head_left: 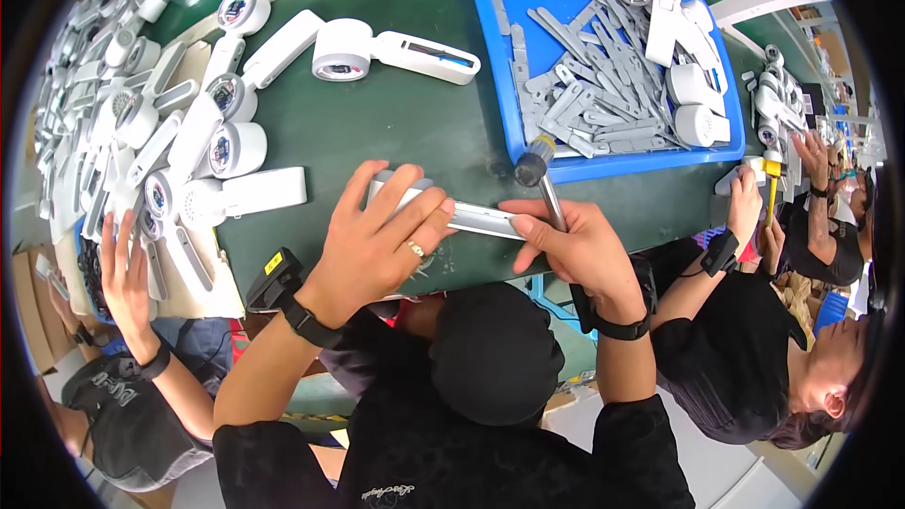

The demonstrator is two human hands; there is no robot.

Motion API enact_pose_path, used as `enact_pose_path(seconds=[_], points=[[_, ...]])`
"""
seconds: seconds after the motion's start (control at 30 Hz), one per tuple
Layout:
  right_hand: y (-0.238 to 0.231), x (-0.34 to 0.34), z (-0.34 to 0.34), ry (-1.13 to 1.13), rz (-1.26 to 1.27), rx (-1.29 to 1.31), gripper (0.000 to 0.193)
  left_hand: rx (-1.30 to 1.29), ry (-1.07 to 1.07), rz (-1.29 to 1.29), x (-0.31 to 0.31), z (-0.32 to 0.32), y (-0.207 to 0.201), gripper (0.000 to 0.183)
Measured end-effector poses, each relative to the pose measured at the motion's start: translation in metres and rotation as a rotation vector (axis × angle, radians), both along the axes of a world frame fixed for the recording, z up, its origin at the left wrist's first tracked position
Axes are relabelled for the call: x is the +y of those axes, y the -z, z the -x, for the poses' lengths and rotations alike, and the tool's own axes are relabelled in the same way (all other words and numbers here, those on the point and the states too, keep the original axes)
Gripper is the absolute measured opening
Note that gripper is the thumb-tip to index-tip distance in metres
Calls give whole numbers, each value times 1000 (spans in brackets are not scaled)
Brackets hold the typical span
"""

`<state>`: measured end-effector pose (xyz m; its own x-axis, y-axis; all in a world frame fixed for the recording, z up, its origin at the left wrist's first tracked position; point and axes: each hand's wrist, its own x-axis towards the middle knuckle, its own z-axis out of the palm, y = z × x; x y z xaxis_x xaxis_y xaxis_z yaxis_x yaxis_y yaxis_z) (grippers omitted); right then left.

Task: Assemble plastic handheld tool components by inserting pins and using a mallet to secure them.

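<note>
My left hand (377,250) is closed over a white handheld fan (483,221), its fingers wrapped across the body and hiding most of the fan's head. A grey strip runs along the fan's handle, which points right. My right hand (586,243) grips a hammer (534,168) with a metal shaft and a dark and yellowish head. The hammer stands up above that hand, while its thumb and fingers also touch the right end of the fan's handle.
A blue tray (566,170) holds loose grey strips (603,75) and several fans. More white fans (344,49) lie left and ahead on the green table (405,123). Co-workers sit on both sides; a hand (123,269) reaches in at left, another person (745,339) works at right.
</note>
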<state>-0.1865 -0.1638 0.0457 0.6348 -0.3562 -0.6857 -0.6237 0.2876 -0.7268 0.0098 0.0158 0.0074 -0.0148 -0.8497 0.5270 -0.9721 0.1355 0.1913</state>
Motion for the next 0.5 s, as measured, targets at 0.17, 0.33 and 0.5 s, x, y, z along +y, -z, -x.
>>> enact_pose_path(seconds=[0.17, 0.33, 0.5], points=[[3, 4, -1, 32, -54, -32, 36, -9, 2, -7, 2, 0, 5, 31], [5, 13, 4, 114, -101, -101, 40, -27, -12, -18, 2, 4, 1, 37], [12, 20, 6, 150, 28, -120, 38, 1, -45, -12, -2, 8, -4, 37]])
